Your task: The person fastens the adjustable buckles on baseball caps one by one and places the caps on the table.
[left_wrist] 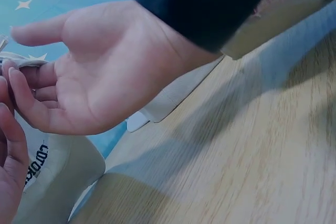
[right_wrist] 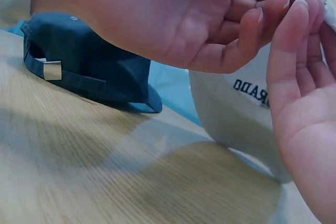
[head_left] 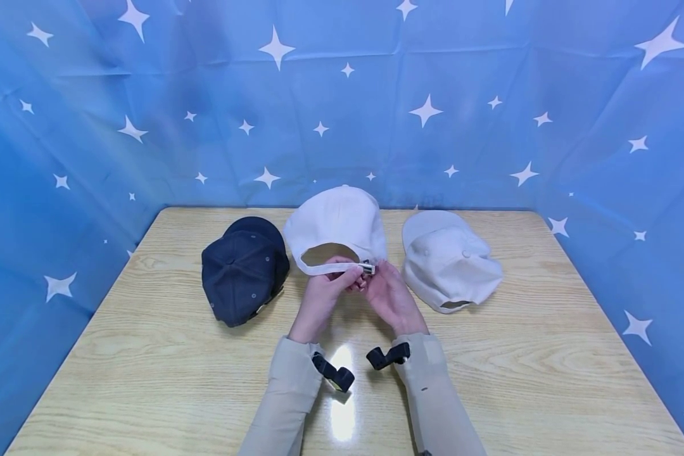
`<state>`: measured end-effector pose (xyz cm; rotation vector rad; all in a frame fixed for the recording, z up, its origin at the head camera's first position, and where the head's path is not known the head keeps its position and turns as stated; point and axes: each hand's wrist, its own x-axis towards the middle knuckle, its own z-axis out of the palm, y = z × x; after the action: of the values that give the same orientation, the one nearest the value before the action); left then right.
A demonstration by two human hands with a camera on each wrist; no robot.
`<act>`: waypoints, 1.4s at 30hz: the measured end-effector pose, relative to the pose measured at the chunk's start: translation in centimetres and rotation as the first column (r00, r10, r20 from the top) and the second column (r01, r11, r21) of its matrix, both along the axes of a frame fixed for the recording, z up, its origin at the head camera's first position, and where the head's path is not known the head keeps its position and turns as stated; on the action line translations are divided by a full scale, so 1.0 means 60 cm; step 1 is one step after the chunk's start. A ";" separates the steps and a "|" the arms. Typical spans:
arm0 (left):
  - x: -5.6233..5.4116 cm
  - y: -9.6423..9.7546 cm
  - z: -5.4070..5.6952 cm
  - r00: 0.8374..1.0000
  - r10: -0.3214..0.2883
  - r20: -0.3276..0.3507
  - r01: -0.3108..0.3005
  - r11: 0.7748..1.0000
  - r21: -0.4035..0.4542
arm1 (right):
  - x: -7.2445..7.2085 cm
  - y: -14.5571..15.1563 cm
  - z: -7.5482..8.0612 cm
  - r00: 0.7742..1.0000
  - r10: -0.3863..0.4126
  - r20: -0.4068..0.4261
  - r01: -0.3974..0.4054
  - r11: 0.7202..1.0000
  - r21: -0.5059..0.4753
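A white cap (head_left: 342,218) is held up at the middle of the table, its rear opening and strap turned toward me. My left hand (head_left: 319,301) pinches the strap (head_left: 322,270) just left of a small metal buckle (head_left: 368,268). On the other side, my right hand (head_left: 392,301) grips the strap's buckle end with thumb and curled fingers. The left wrist view has my right hand (left_wrist: 105,72) close up, palm facing the camera. Dark lettering (right_wrist: 251,93) shows on the cap in the right wrist view. Fingertips hide part of the strap.
A navy cap (head_left: 236,272) lies to the left, its metal strap buckle (right_wrist: 52,70) visible in the right wrist view. Another white cap (head_left: 447,259) sits to the right. Behind the wooden table (head_left: 148,354) hangs a blue curtain (head_left: 342,95) with white stars.
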<state>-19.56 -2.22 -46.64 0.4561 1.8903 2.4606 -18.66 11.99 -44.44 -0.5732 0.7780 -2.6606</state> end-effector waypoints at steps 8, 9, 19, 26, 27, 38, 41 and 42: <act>0.015 -0.001 0.027 1.000 -0.010 -0.012 0.010 1.000 -0.015 | 0.002 -0.001 0.002 0.999 -0.032 0.003 0.032 0.998 0.051; 0.024 -0.002 0.042 1.000 -0.014 -0.006 0.014 1.000 -0.014 | 0.002 -0.001 0.002 0.999 -0.035 0.002 0.035 0.998 0.056; 0.002 -0.003 0.002 1.000 -0.014 0.017 0.014 1.000 -0.026 | 0.002 0.002 0.000 0.999 -0.037 0.008 0.037 0.999 0.010; -0.006 -0.005 -0.011 1.000 0.013 0.005 -0.013 1.000 0.027 | 0.002 0.002 0.002 0.999 -0.042 0.033 0.042 0.999 0.004; -0.006 -0.005 -0.010 1.000 0.014 0.008 -0.014 1.000 0.026 | 0.002 0.002 0.003 0.998 -0.042 0.036 0.042 0.999 0.006; -0.003 -0.007 -0.003 1.000 0.007 0.005 -0.007 1.000 0.025 | 0.002 0.002 0.004 0.997 -0.045 0.057 0.043 0.999 0.028; -0.002 -0.004 -0.003 1.000 -0.004 0.005 0.004 1.000 0.015 | 0.003 0.001 0.004 0.996 -0.062 0.068 0.059 0.997 0.047; -0.002 -0.003 -0.005 1.000 -0.006 0.006 0.006 1.000 0.015 | 0.003 0.001 0.004 0.995 -0.067 0.070 0.063 0.997 0.050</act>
<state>-19.69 -2.38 -46.91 0.4536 1.8665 2.4708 -18.50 12.03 -44.20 -0.4457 0.8502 -2.6973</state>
